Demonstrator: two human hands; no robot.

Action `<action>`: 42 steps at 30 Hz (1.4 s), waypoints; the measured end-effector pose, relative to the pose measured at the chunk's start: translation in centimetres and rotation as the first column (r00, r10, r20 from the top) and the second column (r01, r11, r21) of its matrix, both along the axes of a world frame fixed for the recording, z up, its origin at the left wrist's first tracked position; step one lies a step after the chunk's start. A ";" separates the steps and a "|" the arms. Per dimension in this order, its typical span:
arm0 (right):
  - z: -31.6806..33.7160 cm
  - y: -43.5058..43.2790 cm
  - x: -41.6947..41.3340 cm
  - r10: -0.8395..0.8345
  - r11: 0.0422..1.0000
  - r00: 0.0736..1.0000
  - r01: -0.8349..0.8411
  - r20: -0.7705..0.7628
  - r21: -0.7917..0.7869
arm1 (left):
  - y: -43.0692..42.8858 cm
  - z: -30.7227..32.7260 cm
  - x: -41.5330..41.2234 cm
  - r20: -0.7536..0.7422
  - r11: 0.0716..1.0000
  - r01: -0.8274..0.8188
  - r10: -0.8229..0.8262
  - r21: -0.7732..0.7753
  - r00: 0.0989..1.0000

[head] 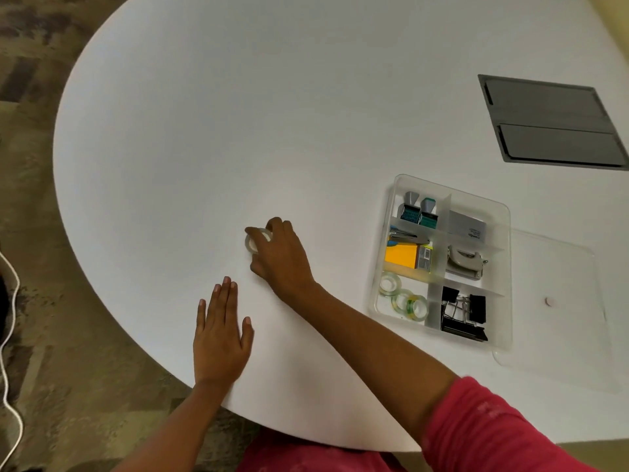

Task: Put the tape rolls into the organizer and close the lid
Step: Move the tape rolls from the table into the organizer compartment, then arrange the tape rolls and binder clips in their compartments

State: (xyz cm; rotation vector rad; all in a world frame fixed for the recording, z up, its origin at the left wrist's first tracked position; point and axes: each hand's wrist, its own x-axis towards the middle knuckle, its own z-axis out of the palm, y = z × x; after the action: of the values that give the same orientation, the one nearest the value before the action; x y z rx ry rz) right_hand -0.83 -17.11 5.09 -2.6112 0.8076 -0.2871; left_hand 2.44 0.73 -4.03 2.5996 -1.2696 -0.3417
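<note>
Fingers of the right hand (pixel 279 255) pinch a tape roll (pixel 257 240) on the table (pixel 238 131); the left hand (pixel 219 338) lies flat, fingers spread.

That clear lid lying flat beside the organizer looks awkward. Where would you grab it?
Probably by the small round knob at the middle of the lid, coming straight down from above. The lid lies flat on the table, so its thin edges offer little grip, while the knob stands up.

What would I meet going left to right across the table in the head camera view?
left hand → tape roll under the right hand → organizer → clear lid
</note>
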 end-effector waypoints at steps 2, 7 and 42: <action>1.9 0.0 -1.8 -0.080 0.996 0.993 0.077 0.086 0.034 | 0.0 0.0 0.0 0.001 1.000 0.002 -0.002 -0.003 1.000; 5.0 -0.9 -8.5 -0.277 0.953 0.944 0.247 0.177 0.174 | 0.0 0.1 -0.1 -0.006 1.000 0.006 -0.006 -0.021 1.000; 3.8 -4.4 -23.0 -0.622 0.748 0.773 0.633 -0.121 0.199 | -1.4 1.7 -1.9 -0.174 0.988 -0.114 0.095 -0.105 0.980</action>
State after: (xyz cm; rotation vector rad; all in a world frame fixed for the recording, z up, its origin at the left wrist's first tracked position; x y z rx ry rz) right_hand -23.85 -21.53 8.93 -2.0543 1.6309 -0.2906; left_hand 0.54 -0.64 -2.37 2.4704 -1.0601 -0.4455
